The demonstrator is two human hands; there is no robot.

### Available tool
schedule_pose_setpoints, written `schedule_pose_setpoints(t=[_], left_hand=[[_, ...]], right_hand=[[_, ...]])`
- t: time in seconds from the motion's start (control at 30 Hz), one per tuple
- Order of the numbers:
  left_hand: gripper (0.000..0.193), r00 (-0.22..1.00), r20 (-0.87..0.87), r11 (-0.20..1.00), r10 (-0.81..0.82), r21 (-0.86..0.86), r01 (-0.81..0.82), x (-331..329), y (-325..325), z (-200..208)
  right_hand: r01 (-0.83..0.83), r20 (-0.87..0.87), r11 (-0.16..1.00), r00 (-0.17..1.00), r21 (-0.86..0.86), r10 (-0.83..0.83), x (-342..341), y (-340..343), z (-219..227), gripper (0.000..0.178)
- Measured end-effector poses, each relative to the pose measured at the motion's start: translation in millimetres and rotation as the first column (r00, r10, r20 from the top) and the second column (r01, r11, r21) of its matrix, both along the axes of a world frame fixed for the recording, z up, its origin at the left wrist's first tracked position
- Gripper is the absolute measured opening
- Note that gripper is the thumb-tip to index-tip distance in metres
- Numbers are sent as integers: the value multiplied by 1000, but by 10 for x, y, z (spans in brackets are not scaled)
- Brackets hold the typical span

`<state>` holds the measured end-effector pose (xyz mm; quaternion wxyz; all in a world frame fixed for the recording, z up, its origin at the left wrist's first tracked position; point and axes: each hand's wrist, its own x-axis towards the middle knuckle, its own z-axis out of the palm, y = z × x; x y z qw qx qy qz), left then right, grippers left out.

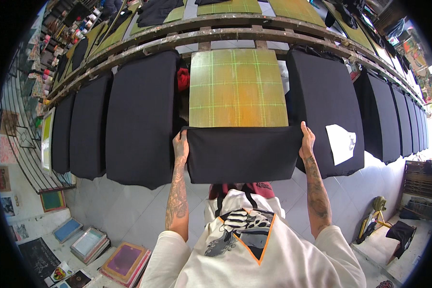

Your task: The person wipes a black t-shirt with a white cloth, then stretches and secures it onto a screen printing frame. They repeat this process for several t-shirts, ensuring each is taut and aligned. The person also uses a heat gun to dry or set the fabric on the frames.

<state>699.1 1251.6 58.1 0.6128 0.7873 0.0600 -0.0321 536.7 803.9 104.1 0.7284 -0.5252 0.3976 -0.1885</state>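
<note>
A black shirt is stretched sideways between my two hands, covering the near end of a yellow-green board marked with bright green grid lines. My left hand is closed on its left edge, thumb on top near the upper corner. On the opposite edge, my right hand grips the cloth, its thumb pointing up. The upper edge of the shirt runs almost straight across the board; beyond it the board surface is bare. Some of the fingers are hidden behind the cloth.
Black-covered boards flank mine, one at left and one at right bearing a white paper piece. Wooden rails run behind. Framed screens lie at lower left; a low white bench stands lower right.
</note>
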Motion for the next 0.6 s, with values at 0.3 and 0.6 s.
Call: schedule_pose_setpoints(t=[0.3, 0.6], left_hand=[[37, 990, 138, 998, 11, -59, -3, 1443, -267, 607], [36, 811, 57, 811, -583, 104, 575, 2062, -166, 837]], right_hand=[[-55, 210, 998, 976, -9, 55, 1348, -726, 356, 33], [-684, -279, 634, 728, -361, 626, 1662, -823, 409, 49]])
